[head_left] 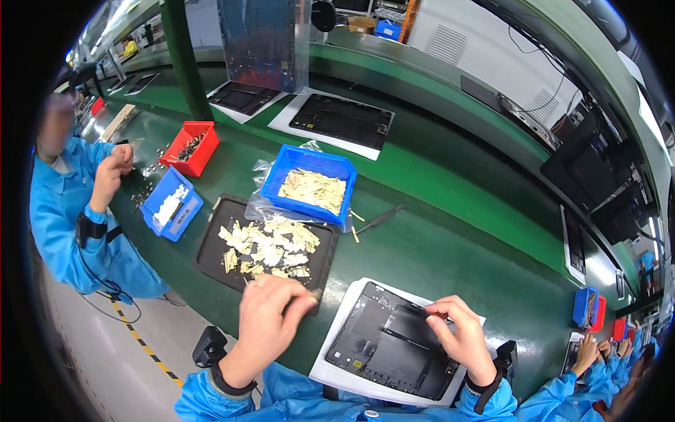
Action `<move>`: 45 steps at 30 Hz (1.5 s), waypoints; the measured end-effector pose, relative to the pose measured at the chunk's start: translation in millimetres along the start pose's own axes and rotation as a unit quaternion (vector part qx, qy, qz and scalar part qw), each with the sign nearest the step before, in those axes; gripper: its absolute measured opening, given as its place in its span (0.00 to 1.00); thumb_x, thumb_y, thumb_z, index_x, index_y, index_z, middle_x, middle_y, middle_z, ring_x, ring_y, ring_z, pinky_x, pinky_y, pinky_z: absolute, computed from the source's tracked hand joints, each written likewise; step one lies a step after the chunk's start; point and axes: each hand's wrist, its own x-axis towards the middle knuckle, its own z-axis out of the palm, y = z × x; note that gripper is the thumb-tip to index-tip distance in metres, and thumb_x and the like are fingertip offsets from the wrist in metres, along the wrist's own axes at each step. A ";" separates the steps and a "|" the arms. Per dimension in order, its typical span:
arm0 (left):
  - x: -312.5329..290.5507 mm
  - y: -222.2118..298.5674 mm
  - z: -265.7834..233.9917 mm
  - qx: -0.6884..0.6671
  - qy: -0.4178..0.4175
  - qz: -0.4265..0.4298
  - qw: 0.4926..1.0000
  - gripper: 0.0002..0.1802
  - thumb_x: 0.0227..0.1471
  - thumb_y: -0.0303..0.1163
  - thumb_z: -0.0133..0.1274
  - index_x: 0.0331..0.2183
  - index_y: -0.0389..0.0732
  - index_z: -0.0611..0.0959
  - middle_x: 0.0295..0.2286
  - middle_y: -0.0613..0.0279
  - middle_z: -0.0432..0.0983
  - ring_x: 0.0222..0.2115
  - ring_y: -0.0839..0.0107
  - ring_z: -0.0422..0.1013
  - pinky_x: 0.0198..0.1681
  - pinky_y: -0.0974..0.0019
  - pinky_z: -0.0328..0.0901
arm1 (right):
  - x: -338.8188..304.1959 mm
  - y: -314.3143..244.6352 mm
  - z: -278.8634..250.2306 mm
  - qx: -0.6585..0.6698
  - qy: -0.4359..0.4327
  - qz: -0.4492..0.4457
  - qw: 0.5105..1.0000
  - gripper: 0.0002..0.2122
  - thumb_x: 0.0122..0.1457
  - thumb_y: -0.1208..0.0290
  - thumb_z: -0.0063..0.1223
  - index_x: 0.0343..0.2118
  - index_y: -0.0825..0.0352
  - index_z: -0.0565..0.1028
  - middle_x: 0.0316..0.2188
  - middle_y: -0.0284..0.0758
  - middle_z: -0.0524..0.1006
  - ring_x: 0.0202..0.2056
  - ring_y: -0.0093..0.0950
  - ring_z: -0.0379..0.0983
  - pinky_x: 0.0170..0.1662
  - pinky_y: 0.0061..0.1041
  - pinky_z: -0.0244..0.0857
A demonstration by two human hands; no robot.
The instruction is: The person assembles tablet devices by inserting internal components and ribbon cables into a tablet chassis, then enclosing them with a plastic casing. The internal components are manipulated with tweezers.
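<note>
My left hand [268, 318] is over the near edge of a black tray [211, 259], thumb and forefinger pinched together. Something small and yellowish seems to be at its fingertips, too small to name. Thin pale-yellow strips [271, 243] lie heaped in the tray. A black flat device panel [394, 341], like a tablet's back shell, rests on a white sheet stack [330, 366] in front of me. Over the panel's upper right edge is my right hand [460, 336], thumb and forefinger curled toward each other; what they pinch, if anything, cannot be made out.
Beyond the tray stands a blue bin [309, 204] of yellow strips on clear plastic. A dark pen-like tool [380, 219] lies right of it. Further left are a red bin [197, 158], a blue bin [186, 214] and a co-worker [84, 204]. More panels [341, 119] lie on the raised ledge.
</note>
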 end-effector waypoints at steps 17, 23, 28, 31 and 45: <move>13.4 36.2 44.8 -0.520 -0.338 -0.179 0.764 0.18 0.61 0.36 0.47 0.46 0.33 0.79 0.37 0.58 0.79 0.38 0.74 0.73 0.44 0.71 0.68 | 7.9 -26.9 26.0 0.206 0.004 -0.036 0.978 0.04 0.57 0.77 0.55 0.35 0.70 0.75 0.29 0.32 0.74 0.25 0.19 0.70 0.27 0.18 0.64; 19.6 34.0 42.4 -0.523 -0.375 -0.240 0.727 0.14 0.57 0.33 0.54 0.41 0.33 0.82 0.34 0.59 0.80 0.35 0.77 0.74 0.39 0.75 0.68 | 9.2 -23.9 35.3 0.147 0.022 -0.083 0.985 0.05 0.57 0.76 0.56 0.36 0.68 0.75 0.29 0.32 0.74 0.26 0.19 0.71 0.27 0.18 0.64; 18.4 34.8 40.1 -0.467 -0.330 -0.199 0.796 0.11 0.52 0.31 0.59 0.36 0.34 0.84 0.27 0.65 0.81 0.29 0.82 0.74 0.34 0.77 0.68 | 6.6 -18.2 36.2 0.340 -0.055 0.063 0.937 0.06 0.60 0.73 0.54 0.37 0.68 0.75 0.31 0.31 0.76 0.28 0.16 0.71 0.29 0.18 0.65; 18.1 35.1 40.0 -0.460 -0.317 -0.179 0.810 0.10 0.51 0.32 0.61 0.34 0.35 0.85 0.26 0.67 0.80 0.26 0.85 0.72 0.30 0.77 0.68 | 7.2 -17.7 36.0 0.337 -0.094 0.097 0.932 0.06 0.60 0.72 0.53 0.37 0.69 0.75 0.31 0.31 0.76 0.28 0.16 0.71 0.29 0.18 0.65; 17.9 49.7 39.3 -0.090 0.009 0.177 0.980 0.09 0.36 0.23 0.65 0.24 0.40 0.82 0.20 0.65 0.74 0.21 0.67 0.71 0.23 0.67 0.65 | 12.6 -24.0 28.4 0.192 0.024 -0.032 0.981 0.11 0.55 0.76 0.58 0.41 0.69 0.75 0.35 0.35 0.75 0.30 0.20 0.72 0.29 0.19 0.68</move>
